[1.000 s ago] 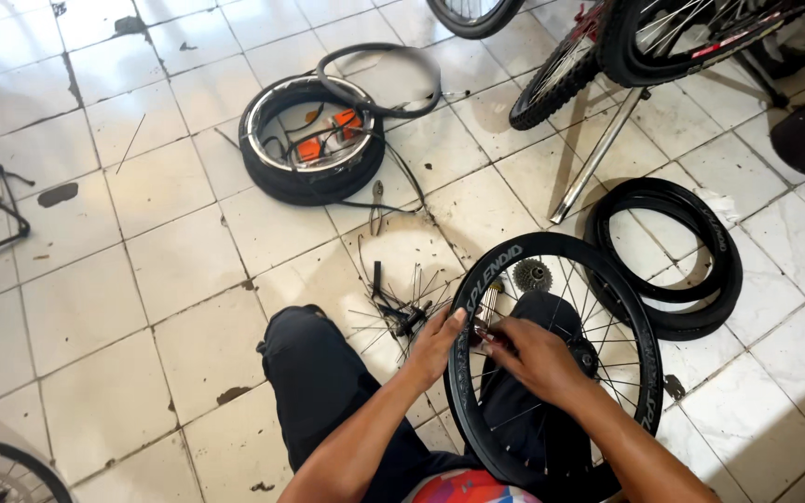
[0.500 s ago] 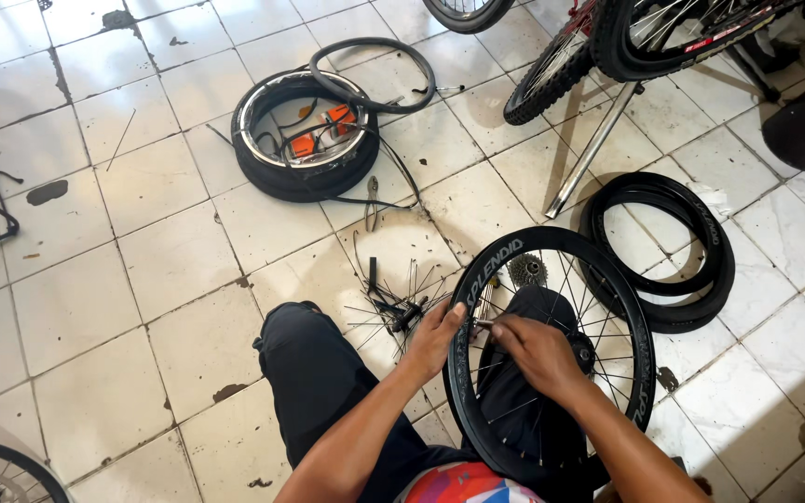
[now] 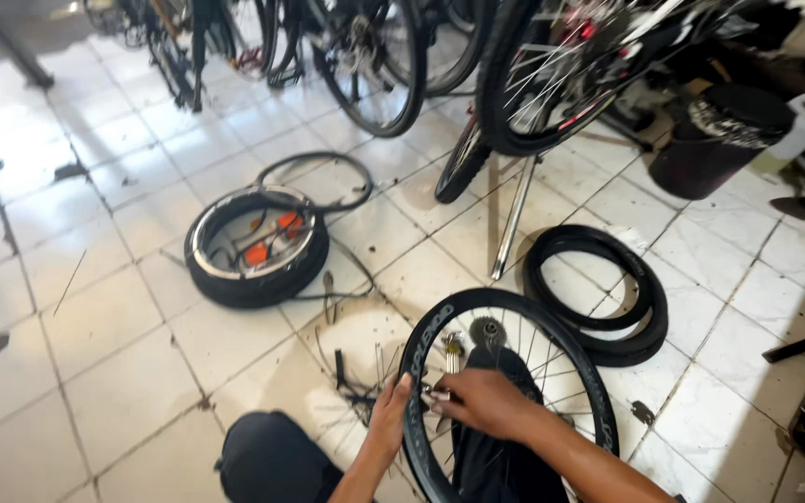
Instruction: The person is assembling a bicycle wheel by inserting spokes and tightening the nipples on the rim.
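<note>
Head view: on the white tiled floor (image 3: 76, 345) at far left, a small tyred wheel (image 3: 255, 247) with orange reflectors is seen lying flat, a thin black hoop (image 3: 319, 177) touching its far edge. Loose spokes (image 3: 365, 373) are scattered just beside the left hand (image 3: 391, 414), which is closed around the near edge of the black rim (image 3: 510, 312), held upright between the knees. The right hand (image 3: 486, 402) is pinched on something small at the spokes; a spoke-fitting step is judged to be in hand, calling for fine fingertip alignment. Two loose tyres (image 3: 607, 298) lie at right.
</note>
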